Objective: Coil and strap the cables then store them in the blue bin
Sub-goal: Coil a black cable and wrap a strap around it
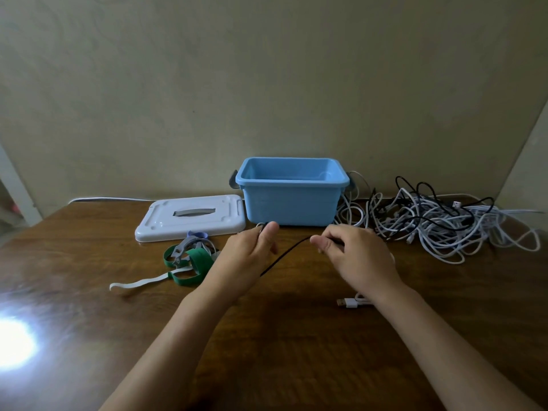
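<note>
Your right hand (354,256) hides where the thin black cable (284,256) runs on from its fingers (321,243), your left hand (247,258) covers the cable's other end, the white USB cable (354,302) vanishes under your right wrist, and both forearms leave the bottom edge.

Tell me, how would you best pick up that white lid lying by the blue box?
Probably by the grey handle in the middle of the white lid, reaching from above: the lid lies flat on the table, handle facing up. Its near edge is crowded by the straps.
</note>
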Demonstrator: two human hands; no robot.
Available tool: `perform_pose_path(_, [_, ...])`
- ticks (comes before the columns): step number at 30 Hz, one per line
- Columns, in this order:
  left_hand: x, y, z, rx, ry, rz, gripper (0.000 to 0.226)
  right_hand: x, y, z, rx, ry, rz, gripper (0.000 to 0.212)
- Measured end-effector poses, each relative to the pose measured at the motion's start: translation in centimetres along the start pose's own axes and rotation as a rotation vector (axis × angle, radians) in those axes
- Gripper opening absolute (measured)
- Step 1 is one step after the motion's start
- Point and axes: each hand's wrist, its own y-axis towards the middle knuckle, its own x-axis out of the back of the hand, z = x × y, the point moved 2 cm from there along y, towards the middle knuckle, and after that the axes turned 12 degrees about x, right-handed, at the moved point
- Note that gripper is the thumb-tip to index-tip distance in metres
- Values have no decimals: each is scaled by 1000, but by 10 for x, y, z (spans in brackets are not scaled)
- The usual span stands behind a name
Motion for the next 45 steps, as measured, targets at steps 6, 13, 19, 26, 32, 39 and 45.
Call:
perform_pose_path(6, [-7,3,8,44,110,-4,58,-7,0,13,64,99,-93,19])
perform_pose_path(13, [-4,3,5,31,180,-49,62,3,-1,-3,-78,6,-101,34])
perform_pose_path(19, [-6,4,8,7,185,-35,57,6,0,-4,-87,-52,-66,38])
perform_pose_path(26, [-11,0,9,88,-84,5,58,-7,-2,23,22,307,43,29])
perform_pose_path(32, [-13,-5,4,78,-256,11,57,-32,-8,39,116,334,236,23])
perform_pose_path(39, [-12,-5,5,58,-225,-51,42,-40,-12,50,186,323,294,21])
perform_pose_path(45, [-3,2,10,115,-210,-158,43,-29,-7,30,74,189,293,22])
